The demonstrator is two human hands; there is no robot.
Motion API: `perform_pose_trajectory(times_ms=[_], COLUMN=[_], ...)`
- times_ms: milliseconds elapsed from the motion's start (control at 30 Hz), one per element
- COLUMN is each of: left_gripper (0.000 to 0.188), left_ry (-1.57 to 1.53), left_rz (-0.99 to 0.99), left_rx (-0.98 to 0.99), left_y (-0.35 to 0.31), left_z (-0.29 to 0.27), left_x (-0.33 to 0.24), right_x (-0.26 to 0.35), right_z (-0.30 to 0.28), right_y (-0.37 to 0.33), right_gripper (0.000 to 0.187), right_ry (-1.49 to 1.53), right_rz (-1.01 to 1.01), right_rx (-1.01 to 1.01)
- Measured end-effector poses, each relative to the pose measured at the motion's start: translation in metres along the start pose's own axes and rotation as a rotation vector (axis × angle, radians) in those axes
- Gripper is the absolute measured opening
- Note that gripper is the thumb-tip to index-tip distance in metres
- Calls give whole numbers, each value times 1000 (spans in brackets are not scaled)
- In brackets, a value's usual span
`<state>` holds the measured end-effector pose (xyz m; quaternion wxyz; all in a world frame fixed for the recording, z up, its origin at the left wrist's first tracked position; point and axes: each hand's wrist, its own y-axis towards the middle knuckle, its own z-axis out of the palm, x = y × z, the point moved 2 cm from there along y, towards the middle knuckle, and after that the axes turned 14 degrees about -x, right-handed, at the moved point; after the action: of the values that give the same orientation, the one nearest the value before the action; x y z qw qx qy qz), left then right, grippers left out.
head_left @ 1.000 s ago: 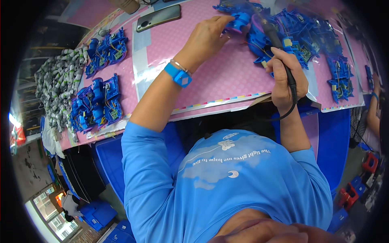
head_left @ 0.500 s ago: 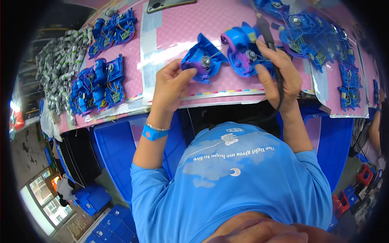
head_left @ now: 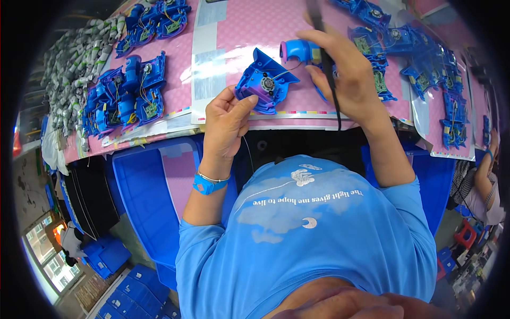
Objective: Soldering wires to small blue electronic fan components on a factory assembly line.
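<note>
Head view is showing the left hand [head_left: 223,117] pinching a blue-purple shell [head_left: 256,82] over the pink table [head_left: 255,24], while the right hand [head_left: 348,72], clasping a dark-handled tool [head_left: 317,20], is shifting nearer, bringing tool and shell closer.

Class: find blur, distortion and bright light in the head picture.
Head view: the black corded tool in the right hand blurs at its upper end, while the blue and purple plastic shell looks sharper; head view: the front edge of the pink patterned tabletop bends; head view: the paned glass window, lower left, is bright.
</note>
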<state>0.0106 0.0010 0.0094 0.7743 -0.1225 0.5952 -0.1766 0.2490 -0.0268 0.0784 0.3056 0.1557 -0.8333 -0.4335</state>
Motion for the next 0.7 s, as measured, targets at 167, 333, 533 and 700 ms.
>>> perform_pose_trajectory(times_ms=[167,333,533,700], left_gripper=[22,23,19,18], left_ry=[-42,-138,-198,-210], left_rz=[45,79,143,72], left_rx=[12,28,-2,59], left_y=[-6,-9,6,13], left_z=[2,-5,-28,-46], left_x=[-9,-24,-35,-38], right_x=[-10,-5,19,12], right_z=[21,37,40,20], right_y=[12,17,-15,-35], right_gripper=[50,31,28,37], right_ry=[-37,-191,-22,22], right_rz=[14,79,228,68], right_rx=[153,-52,-12,-2])
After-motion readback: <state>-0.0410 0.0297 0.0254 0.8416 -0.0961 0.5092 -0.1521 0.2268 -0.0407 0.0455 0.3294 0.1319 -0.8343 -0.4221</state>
